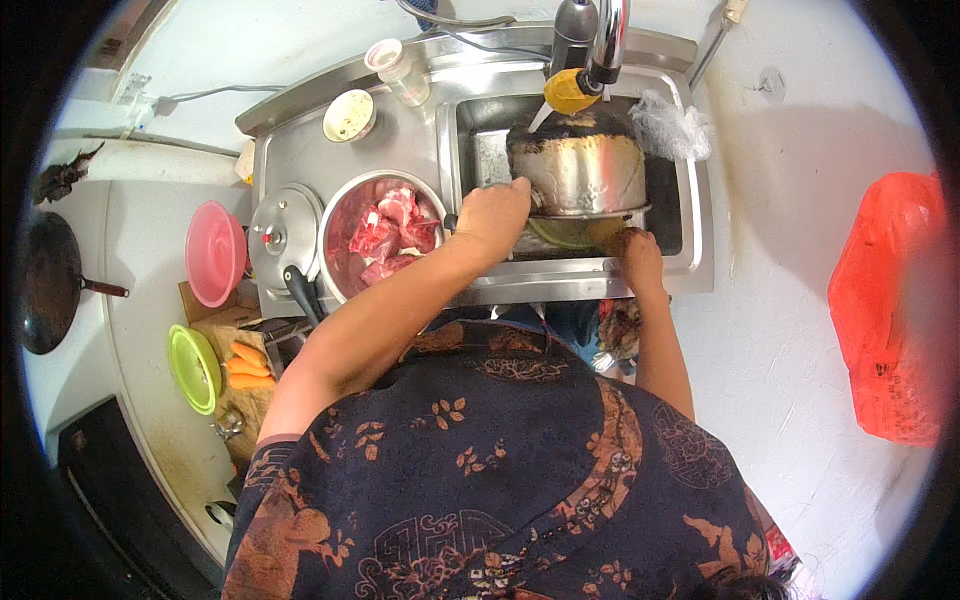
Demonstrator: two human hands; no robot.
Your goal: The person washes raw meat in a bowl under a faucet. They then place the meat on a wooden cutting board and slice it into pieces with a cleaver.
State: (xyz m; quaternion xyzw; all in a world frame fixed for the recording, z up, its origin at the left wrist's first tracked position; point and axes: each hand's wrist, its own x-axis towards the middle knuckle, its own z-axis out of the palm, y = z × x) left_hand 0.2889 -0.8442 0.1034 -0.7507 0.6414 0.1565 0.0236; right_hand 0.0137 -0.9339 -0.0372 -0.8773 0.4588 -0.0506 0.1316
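Observation:
A steel pressure cooker pot (585, 172) is tipped over in the sink, its blackened base towards the tap. My left hand (495, 217) is closed around the pot's handle, whose black end (450, 222) sticks out beside it. Below the pot's rim, my right hand (642, 259) has its fingers curled in at the sink's front edge. Something brownish shows at those fingertips, but whether I hold it is unclear. A greenish bowl (562, 232) lies partly hidden under the pot. The faucet's yellow nozzle (571, 91) hangs over the pot's base.
Left of the sink basin (691, 225) stands a steel bowl (330, 217) of raw meat (394, 232). Beside it lies the cooker lid (289, 217). Behind are a small bowl (349, 116) and a clear jar (409, 82). Crumpled plastic (673, 126) sits at the sink's right rim.

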